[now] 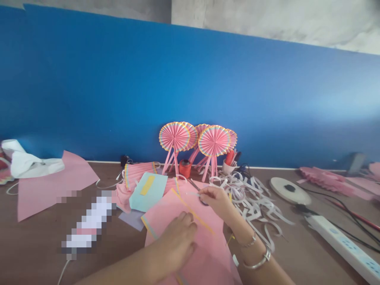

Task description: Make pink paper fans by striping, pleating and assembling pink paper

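Left fingers, curled, contact pink paper spread beneath them on the worktop; any grip cannot be confirmed. White strips lie beyond the right fingers, which are pinched around scissors, blades projecting ahead.

From afar, I read the paper as pink, banded yellow and grey-blue; the fans, pink with yellow and pale-blue rims. I also distinguish a pale-blue card, a yellow strip, white ribbons, brown table and blue partition.
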`<state>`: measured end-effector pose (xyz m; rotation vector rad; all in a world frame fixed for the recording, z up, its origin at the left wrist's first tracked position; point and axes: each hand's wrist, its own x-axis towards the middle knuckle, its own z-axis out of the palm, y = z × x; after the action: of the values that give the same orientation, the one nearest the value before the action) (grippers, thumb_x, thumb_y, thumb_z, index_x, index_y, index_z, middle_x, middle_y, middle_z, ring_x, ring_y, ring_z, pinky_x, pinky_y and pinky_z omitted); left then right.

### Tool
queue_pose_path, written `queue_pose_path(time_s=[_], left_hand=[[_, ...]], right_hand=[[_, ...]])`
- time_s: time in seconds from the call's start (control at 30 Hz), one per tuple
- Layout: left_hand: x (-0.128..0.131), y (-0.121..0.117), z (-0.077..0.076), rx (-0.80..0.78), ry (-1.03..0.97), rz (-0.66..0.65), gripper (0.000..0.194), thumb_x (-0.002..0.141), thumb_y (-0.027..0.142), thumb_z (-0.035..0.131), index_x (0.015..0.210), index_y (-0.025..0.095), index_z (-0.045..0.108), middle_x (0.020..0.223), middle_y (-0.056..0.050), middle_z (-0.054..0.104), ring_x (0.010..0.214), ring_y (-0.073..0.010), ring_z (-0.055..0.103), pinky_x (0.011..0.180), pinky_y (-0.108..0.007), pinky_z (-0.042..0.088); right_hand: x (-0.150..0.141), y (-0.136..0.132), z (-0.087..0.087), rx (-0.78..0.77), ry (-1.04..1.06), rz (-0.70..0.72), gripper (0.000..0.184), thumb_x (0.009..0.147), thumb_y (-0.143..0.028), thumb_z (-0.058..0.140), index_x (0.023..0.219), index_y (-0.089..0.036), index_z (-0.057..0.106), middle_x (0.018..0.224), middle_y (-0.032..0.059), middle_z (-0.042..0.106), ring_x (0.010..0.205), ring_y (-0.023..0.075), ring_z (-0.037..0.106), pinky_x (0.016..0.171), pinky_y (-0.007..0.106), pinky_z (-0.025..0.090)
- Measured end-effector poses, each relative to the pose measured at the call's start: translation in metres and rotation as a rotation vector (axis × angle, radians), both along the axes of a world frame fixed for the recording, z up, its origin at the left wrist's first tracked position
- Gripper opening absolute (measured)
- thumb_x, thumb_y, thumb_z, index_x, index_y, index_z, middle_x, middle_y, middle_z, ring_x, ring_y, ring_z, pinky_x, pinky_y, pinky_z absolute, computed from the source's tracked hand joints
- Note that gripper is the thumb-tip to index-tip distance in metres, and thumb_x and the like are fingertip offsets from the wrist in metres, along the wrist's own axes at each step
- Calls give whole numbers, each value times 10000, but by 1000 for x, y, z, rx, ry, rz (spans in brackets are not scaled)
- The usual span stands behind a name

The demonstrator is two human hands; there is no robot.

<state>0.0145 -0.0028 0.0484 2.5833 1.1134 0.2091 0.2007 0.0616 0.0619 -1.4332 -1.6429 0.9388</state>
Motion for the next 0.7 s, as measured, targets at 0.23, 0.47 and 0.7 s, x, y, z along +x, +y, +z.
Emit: queue_pose_path(time_s=[0.23, 0.47, 0.7], left_hand=[[-65, -4, -2, -22, 25, -104, 555, 719, 447, 701, 1226, 285, 547, 1383, -92, 470, 1293, -314, 381, 1037, -473, 331], [-27, -23, -40, 248, 167, -93, 460, 847, 473, 534, 1203, 181, 546, 1149, -151, 594, 1142, -328, 490, 987, -511, 350], [24, -34, -81, 454, 98, -84, 382, 871, 447, 506, 1120, 160, 549, 890, -88, 623, 849, -244, 544, 855, -414, 397]], right_hand=[[9, -1, -15, -31, 23, -60, 206, 663, -326, 543, 715, -174, 673, 586, -1, 610, 525, 130, 501, 496, 236, 371], [6, 0, -31, 17, 80, -87, 228, 695, -339, 560, 775, -160, 675, 689, 29, 638, 636, 163, 547, 594, 267, 431], [9, -1, -34, 30, 37, -64, 232, 718, -342, 554, 786, -160, 681, 677, 30, 641, 649, 174, 564, 615, 276, 437]])
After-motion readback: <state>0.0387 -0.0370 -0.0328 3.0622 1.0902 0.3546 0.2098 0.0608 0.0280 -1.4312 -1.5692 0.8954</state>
